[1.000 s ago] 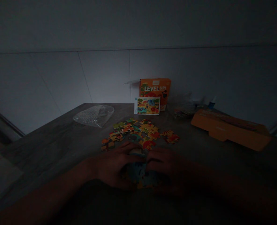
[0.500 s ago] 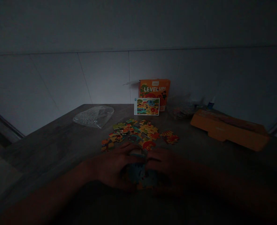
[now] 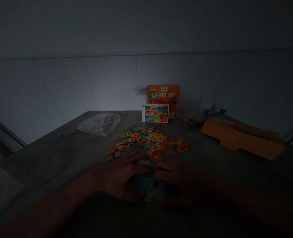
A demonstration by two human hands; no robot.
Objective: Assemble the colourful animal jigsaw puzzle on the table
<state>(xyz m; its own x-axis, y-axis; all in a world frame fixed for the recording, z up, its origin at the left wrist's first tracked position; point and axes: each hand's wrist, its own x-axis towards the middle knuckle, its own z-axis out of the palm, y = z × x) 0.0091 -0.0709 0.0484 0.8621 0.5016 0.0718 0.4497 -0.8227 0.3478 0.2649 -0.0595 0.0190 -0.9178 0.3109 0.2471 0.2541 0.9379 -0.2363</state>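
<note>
— What lies far left on the table (image 3: 62,148)?
— A crumpled clear plastic bag (image 3: 99,123). Closer in, the left hand (image 3: 121,178) rests on a bluish patch of joined puzzle pieces (image 3: 147,186).
— Gripping it?
— Too dark to tell whether the fingers pinch or only press. Behind it are scattered loose pieces (image 3: 146,140), then a picture card (image 3: 155,113) leaning on the orange box (image 3: 163,96).
— And the right?
— The right hand (image 3: 176,180) touches the same patch, its grip equally unclear. An orange lid (image 3: 243,137) lies far right.

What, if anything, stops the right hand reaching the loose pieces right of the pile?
Likely nothing, so yes: the right hand rests on joined pieces, with only bare table between it and those loose pieces.
</note>
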